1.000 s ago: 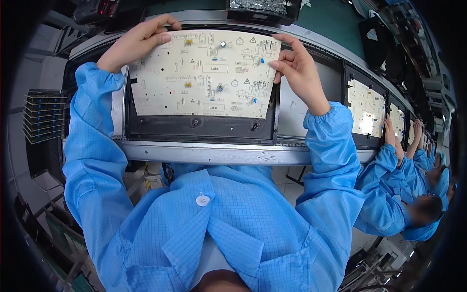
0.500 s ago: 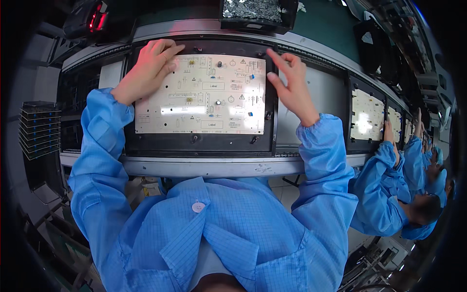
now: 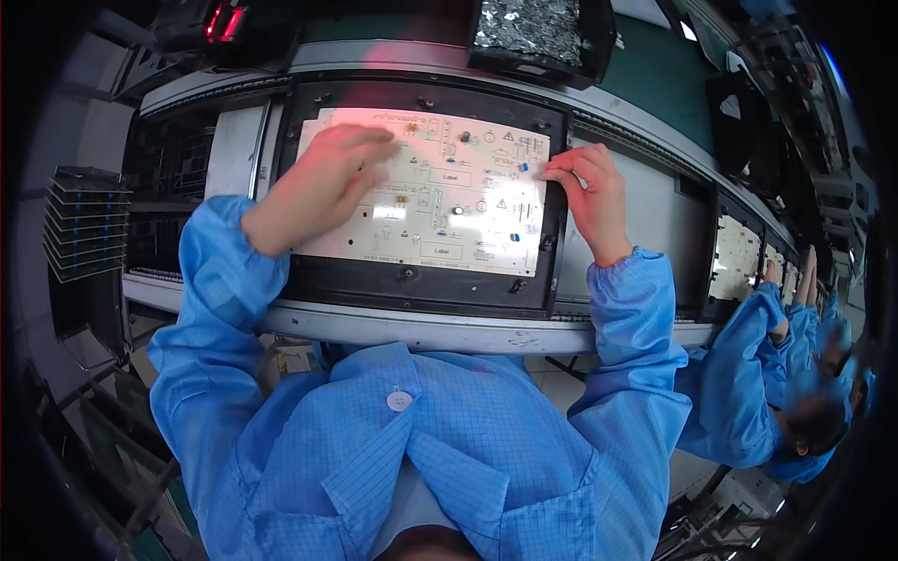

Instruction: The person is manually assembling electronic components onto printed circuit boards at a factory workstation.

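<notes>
A pale circuit board (image 3: 374, 245) lies in a black carrier frame (image 3: 449, 292) in front of me. It bears printed outlines, blue parts, yellow parts and small dark round parts. Over the board's left part hovers my left hand (image 3: 323, 187), a little blurred, its fingers stretched and apart with nothing seen in them. Whether it touches the surface I cannot tell. At the board's right edge, near an upper blue part (image 3: 525, 167), my right hand (image 3: 596, 201) has thumb and fingers pinched together. What lies between those fingertips, if anything, is hidden.
The carrier rests on a conveyor with a metal rail (image 3: 430, 329). Beyond it stands a black bin (image 3: 543, 70) of shiny metal pieces. Stacked boards (image 3: 89, 224) stand at the left. At right, co-workers in blue (image 3: 739, 411) sit along the line by further boards (image 3: 736, 257).
My left hand has moved from the board's upper left edge onto its face. My right hand has come from the upper right corner to the right edge, its fingers now pinched. The view has shifted.
</notes>
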Motion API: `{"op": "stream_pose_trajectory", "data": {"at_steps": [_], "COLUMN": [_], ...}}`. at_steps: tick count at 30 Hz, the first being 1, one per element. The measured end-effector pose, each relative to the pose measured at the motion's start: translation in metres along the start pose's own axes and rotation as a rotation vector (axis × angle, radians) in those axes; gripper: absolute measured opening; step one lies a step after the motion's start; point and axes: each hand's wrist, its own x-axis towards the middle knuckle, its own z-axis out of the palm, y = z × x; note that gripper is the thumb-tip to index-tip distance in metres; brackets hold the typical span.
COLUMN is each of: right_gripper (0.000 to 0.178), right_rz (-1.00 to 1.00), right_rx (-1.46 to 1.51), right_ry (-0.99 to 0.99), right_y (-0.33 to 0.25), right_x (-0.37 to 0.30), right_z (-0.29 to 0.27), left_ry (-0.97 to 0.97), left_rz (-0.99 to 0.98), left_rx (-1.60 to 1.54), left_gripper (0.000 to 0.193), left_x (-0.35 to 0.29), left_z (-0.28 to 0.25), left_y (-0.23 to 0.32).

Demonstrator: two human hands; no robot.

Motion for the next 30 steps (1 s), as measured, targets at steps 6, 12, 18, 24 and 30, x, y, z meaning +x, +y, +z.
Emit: {"op": "stream_pose_trajectory", "data": {"at_steps": [6,12,18,24,30], "right_gripper": [0.007,0.02,0.017,0.025,0.024], "right_rz": [-0.008,0.034,0.175,0.153,0.054], "right_rx": [-0.071,-0.267,-0.262,-0.465,-0.531], "right_ry": [-0.03,0.085,0.025,0.127,0.112], "right_y": [-0.006,0.01,0.005,-0.007,-0.028], "right_x": [0.006,0.027,0.035,0.025,0.013], "right_z": [0.001,0.006,0.015,0.022,0.006], "left_ry": [0.148,0.185,0.111,0.1,0.413], "left_rz": [-0.128,-0.139,-0.315,-0.349,-0.393], "left_rx": [-0.076,-0.049,0.169,0.119,0.213], "left_gripper": [0.032,0.019,0.017,0.017,0.021], "left_x": [0.057,0.083,0.091,0.081,0.015], "left_z": [0.005,0.019,0.019,0.027,-0.031], "left_y": [-0.022,-0.016,0.005,0.006,-0.027]}}
